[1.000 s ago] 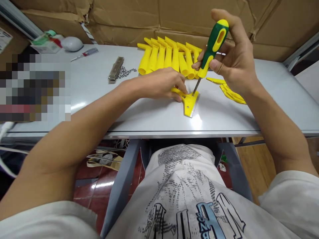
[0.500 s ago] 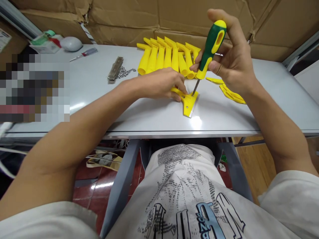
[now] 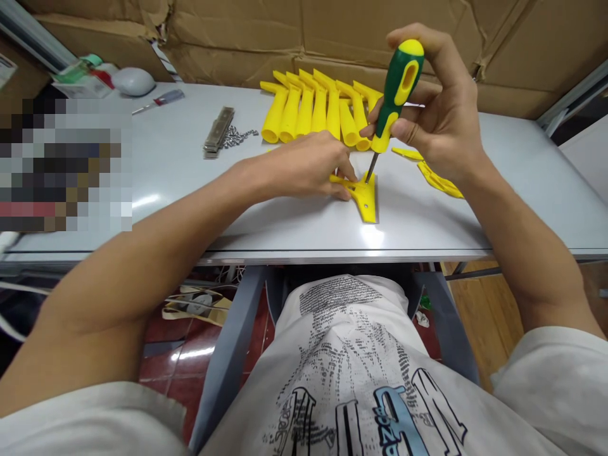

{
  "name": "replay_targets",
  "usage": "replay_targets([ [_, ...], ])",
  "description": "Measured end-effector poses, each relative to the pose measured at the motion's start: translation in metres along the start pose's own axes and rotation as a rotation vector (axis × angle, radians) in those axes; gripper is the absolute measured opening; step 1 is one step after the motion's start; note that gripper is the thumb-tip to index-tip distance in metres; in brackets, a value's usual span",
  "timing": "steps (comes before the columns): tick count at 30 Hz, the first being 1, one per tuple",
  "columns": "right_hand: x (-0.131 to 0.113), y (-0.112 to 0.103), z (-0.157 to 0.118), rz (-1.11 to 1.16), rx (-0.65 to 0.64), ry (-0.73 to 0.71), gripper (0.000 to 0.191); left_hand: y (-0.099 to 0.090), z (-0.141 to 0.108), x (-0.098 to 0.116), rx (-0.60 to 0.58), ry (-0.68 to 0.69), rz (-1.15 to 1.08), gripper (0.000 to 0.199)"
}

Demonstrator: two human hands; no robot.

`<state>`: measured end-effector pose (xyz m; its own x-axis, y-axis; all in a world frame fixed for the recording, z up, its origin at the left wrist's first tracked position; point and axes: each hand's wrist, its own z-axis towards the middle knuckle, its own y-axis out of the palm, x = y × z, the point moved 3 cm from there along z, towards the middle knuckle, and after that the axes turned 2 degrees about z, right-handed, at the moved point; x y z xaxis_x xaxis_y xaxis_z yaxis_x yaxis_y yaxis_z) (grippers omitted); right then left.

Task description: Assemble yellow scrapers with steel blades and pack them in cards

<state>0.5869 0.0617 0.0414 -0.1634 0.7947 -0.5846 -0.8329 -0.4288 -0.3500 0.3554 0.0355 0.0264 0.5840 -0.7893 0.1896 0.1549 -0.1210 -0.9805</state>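
My left hand [image 3: 323, 166] pinches the narrow end of a yellow scraper head [image 3: 367, 201] lying on the white table. A thin metal blade edge shows along the scraper head's right side. In my right hand [image 3: 439, 114] is a green and yellow screwdriver [image 3: 396, 92], tilted, its tip on the upper part of the scraper head. Behind my hands, several yellow handles [image 3: 304, 111] stand side by side. Yellow flat pieces [image 3: 439, 179] lie near my right wrist.
A stack of metal blades [image 3: 219, 132] and a pile of small screws [image 3: 237, 135] lie left of the handles. Farther left are another screwdriver [image 3: 168, 97] and a white rounded object [image 3: 133, 82]. Cardboard [image 3: 237, 35] lines the back; the table's front edge [image 3: 332, 256] is near my body.
The scraper head has turned slightly, its lower end swinging to the right. The screwdriver's handle has shifted a little left and leans less, with my right hand still round it.
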Motion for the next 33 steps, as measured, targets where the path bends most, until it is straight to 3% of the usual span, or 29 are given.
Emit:
replay_targets([
  [8,-0.014,0.014,-0.008,-0.32,0.306,0.072,0.05,0.01,-0.009,0.036,0.144,-0.148,0.069,0.032],
  [18,-0.01,0.015,-0.012,-0.38,0.397,0.084,0.061,0.012,-0.011,0.06,0.118,-0.331,0.154,0.034],
  [22,-0.008,0.007,-0.008,-0.385,0.274,0.125,0.062,0.007,-0.006,0.051,0.045,-0.268,0.167,0.036],
  [26,0.001,-0.002,-0.003,-0.303,0.157,-0.064,0.071,0.004,0.0,0.031,0.047,-0.192,0.182,0.041],
  [33,0.008,-0.005,-0.005,-0.249,0.194,-0.005,0.081,0.007,0.005,-0.009,0.048,-0.043,0.031,0.041],
])
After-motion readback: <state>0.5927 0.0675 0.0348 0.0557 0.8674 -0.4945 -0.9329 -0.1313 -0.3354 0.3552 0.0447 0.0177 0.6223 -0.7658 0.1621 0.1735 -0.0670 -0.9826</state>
